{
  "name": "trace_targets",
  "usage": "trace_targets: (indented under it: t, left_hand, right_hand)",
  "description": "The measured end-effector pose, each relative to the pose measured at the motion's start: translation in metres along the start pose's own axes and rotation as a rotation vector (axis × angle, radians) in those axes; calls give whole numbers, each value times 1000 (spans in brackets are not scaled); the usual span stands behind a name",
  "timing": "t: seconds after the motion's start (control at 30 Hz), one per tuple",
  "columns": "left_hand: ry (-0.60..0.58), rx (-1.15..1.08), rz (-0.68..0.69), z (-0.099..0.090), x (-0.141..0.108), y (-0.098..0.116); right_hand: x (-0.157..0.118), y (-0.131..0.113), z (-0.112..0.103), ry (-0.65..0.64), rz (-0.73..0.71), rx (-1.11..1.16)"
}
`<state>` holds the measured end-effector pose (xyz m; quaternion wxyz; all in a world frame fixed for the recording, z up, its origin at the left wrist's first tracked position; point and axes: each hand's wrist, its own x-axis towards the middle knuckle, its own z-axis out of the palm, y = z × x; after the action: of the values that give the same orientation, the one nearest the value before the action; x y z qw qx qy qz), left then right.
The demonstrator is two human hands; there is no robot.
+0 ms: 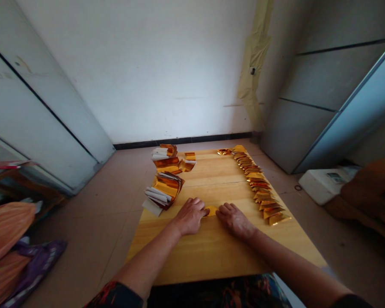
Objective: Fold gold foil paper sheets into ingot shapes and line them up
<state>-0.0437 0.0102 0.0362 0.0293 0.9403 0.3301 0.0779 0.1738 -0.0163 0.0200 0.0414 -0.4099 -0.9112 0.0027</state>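
A small piece of gold foil paper [211, 211] lies on the wooden table between my two hands, narrow and seemingly folded. My left hand [190, 216] is closed with its thumb and fingers on the paper's left end. At the opposite end, the curled fingers of my right hand [236, 220] grip the paper. My hands cover both its ends. Left of my left hand lies a stack of gold foil sheets [167, 186] with pale backs. To the right, a long row of folded gold foil pieces [256, 184] runs along the table edge.
The wooden table [208, 252] stands in front of me. Farther back are another foil stack [164, 154] and a crumpled gold piece [224, 152]. A grey cabinet [321, 85] is at right, with a white box [324, 186] below. Orange and purple bags [28, 261] lie left.
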Motion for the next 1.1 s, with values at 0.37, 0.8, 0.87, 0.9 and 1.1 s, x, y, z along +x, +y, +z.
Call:
trace_targets:
  t: [0.37,0.8,0.87,0.9,1.1]
  left_hand:
    - [83,-249,-320,38,10,5]
    - [133,-375,-453,29,-5,4]
    - [139,-386,-456,30,-5,3]
    - [139,-391,-454,30,-5,3]
    - [125,-437,-430,27,-6,-1]
  right_hand:
    - [28,-15,-23,-201,474,194]
    - [58,-33,-27,-256,787,224]
    - [57,-31,-28,-274,776,227]
    - [56,-29,-28,-280,770,231]
    - [46,-12,-22,-270,740,312]
